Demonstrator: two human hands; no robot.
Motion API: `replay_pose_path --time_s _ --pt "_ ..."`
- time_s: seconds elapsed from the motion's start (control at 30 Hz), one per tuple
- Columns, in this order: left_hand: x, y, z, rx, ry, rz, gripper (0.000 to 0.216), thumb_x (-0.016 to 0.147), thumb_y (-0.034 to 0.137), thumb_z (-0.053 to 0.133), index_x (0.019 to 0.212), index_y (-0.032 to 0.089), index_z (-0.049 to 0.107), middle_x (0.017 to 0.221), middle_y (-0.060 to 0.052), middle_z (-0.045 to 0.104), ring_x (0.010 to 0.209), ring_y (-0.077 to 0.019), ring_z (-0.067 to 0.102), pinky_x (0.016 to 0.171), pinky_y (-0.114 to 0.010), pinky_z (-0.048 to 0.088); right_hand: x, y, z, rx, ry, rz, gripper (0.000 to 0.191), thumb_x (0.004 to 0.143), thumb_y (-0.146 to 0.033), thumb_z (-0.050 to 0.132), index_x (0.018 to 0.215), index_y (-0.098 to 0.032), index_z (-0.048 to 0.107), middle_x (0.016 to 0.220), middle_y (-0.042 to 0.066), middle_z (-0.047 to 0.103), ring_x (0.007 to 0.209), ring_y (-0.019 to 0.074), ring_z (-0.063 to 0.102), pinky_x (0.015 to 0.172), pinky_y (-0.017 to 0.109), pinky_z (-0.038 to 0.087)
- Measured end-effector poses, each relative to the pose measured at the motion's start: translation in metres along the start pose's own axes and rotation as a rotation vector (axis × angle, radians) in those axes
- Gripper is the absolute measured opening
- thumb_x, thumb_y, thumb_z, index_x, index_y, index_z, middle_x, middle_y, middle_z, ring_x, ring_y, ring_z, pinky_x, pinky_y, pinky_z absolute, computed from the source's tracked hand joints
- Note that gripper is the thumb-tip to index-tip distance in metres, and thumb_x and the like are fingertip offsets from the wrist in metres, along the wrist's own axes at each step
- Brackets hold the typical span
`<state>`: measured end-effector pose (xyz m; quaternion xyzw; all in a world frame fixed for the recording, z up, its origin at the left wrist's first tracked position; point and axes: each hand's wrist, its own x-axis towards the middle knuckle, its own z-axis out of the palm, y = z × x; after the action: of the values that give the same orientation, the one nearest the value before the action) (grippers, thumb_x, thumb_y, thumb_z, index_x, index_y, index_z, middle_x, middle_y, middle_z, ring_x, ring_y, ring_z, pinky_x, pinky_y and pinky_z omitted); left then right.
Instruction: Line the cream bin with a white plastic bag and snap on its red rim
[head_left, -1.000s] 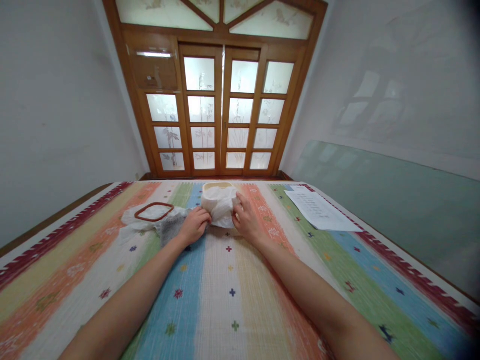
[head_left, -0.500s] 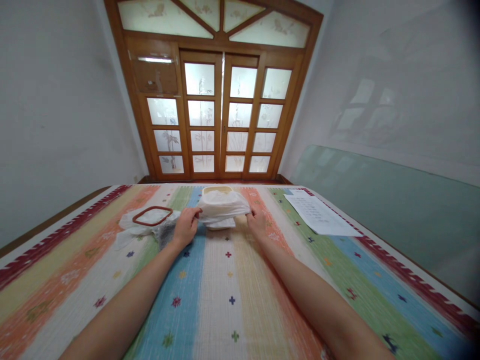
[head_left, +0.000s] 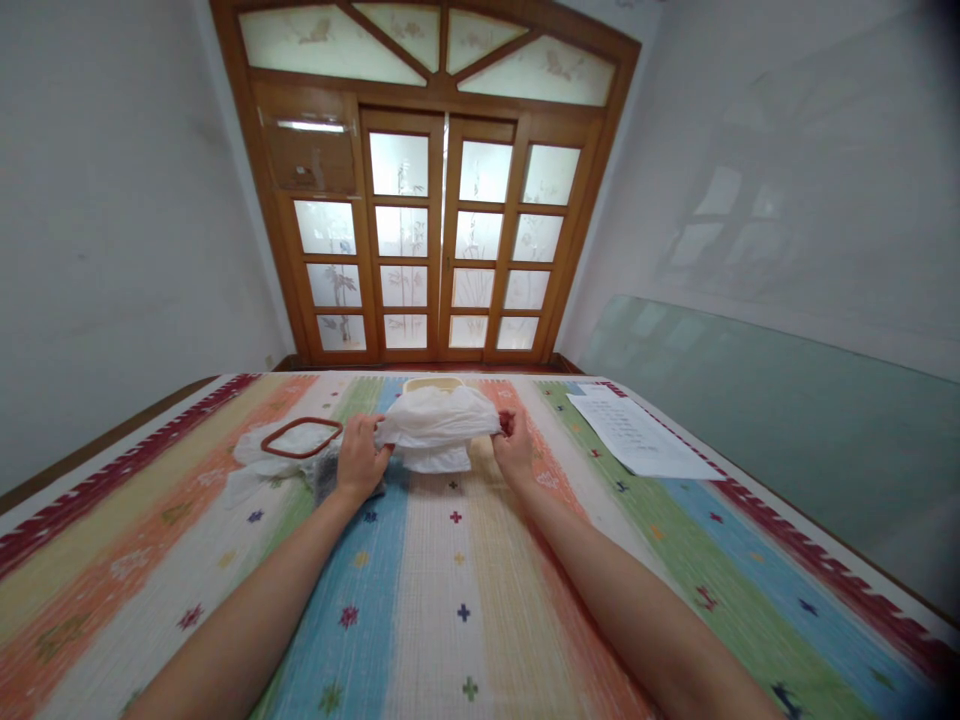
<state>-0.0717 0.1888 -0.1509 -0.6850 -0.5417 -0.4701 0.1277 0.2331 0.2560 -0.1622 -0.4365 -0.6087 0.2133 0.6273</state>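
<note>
Head view: on the multicoloured striped fabric tablecloth [head_left: 461, 640], a thin, white, crumpled, film-like wrap [head_left: 439, 415] drawn out sideways in front of a pale yellowish, rounded-rectangular container [head_left: 433, 384], seemingly plastic. Pinched at one end between thumb and fingers of the bare left hand [head_left: 359, 459], at the other in the closed fingers of the bare right hand [head_left: 515, 447]. Best, probably, to pull both ends gently and evenly at matching height, to avoid tearing. Mind the soft grey bundle [head_left: 325, 475] beside the left hand, apt to snag.
</note>
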Motion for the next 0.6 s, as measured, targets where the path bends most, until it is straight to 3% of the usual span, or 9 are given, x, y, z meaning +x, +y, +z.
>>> replay_pose_path --time_s 0.07,0.17,0.33,0.47,0.6 --pt "0.0 -0.002 0.001 -0.009 -0.009 -0.032 0.044 0.082 0.019 0.063 0.125 0.02 0.055 0.11 -0.012 0.06 0.105 -0.0316 0.057 0.097 -0.046 0.048 0.002 0.004 0.0 -0.024 -0.065 -0.013 0.033 0.079 -0.025 0.057 0.112 -0.022 0.058 0.102 0.006 0.069 0.089 0.0225 0.062 0.079 0.034 0.048" --pt "-0.001 -0.004 0.003 -0.021 -0.08 -0.091 0.039 0.085 0.02 0.059 0.124 0.021 0.057 0.111 -0.011 0.063 0.106 -0.031 0.06 0.095 -0.044 0.05 0.006 0.009 0.0 -0.113 -0.113 -0.044 0.029 0.077 -0.024 0.056 0.105 -0.022 0.064 0.109 0.008 0.068 0.097 0.0243 0.06 0.084 0.036 0.048" --pt "-0.002 -0.008 0.005 -0.123 -0.181 -0.198 0.039 0.089 0.025 0.054 0.128 0.022 0.059 0.121 -0.011 0.069 0.11 -0.0299 0.065 0.095 -0.041 0.049 0.01 0.011 0.0 0.019 -0.22 0.06 0.02 0.077 -0.03 0.056 0.094 -0.023 0.062 0.093 0.003 0.068 0.086 0.0219 0.059 0.078 0.032 0.047" --pt "-0.002 -0.01 0.005 -0.178 -0.279 -0.222 0.025 0.09 0.026 0.051 0.111 0.023 0.065 0.1 -0.006 0.074 0.092 -0.0265 0.067 0.081 -0.034 0.046 0.007 0.009 -0.003 0.009 -0.13 0.026 0.006 0.079 -0.029 0.053 0.081 -0.023 0.052 0.076 -0.002 0.056 0.073 0.0182 0.05 0.067 0.028 0.039" --pt "0.0 -0.014 0.003 -0.211 -0.162 -0.245 0.022 0.09 0.023 0.046 0.096 0.023 0.067 0.084 -0.005 0.07 0.079 -0.0247 0.063 0.071 -0.031 0.04 0.009 0.007 -0.008 -0.066 0.033 0.008 0.007 0.073 -0.024 0.05 0.079 -0.023 0.047 0.075 -0.002 0.053 0.072 0.0171 0.047 0.067 0.027 0.036"
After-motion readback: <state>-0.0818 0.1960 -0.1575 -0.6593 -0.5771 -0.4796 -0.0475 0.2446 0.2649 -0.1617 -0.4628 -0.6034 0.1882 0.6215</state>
